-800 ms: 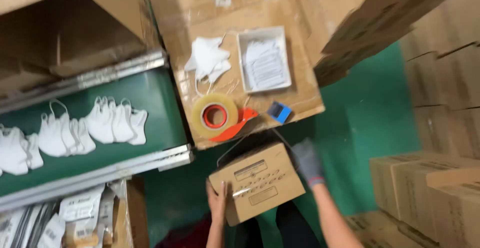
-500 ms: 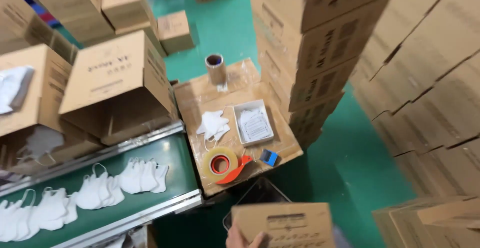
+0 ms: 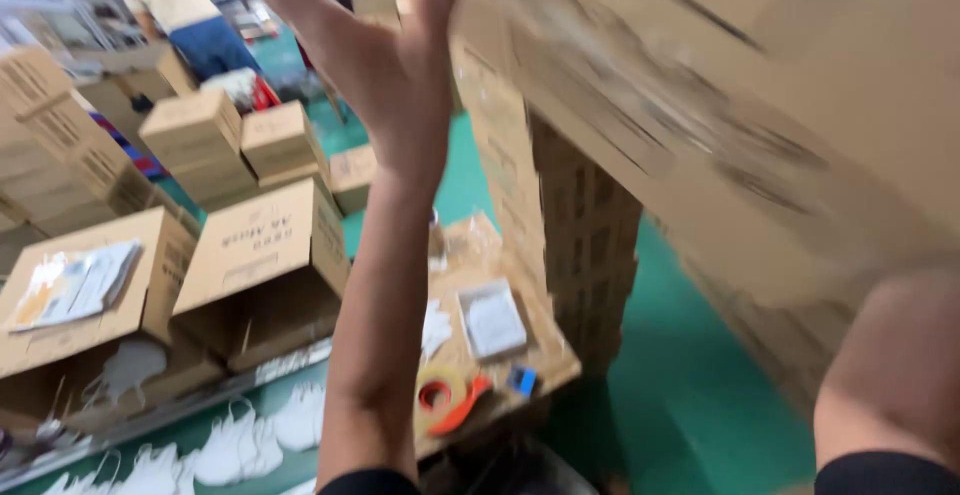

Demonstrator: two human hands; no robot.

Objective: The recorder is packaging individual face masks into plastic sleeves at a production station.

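lifting step: left hand (image 3: 385, 65) fingers splayed flat against the raised cardboard box (image 3: 700, 85); right hand hidden behind it, grip unclear. next move likely needs steadying on the box stack (image 3: 585, 225).

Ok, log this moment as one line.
left hand: raised, flat against cardboard box | right hand: out of view | tape roll: on table below

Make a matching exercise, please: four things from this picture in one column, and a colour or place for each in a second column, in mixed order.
Things:
1. floor
2. tape roll
3. left hand
4. white masks

Descriptions:
A. raised against the blurred carton
B. green
C. on the green belt, lower left
D. on the low cardboard table, with an orange holder

Pairs: 1-B, 2-D, 3-A, 4-C
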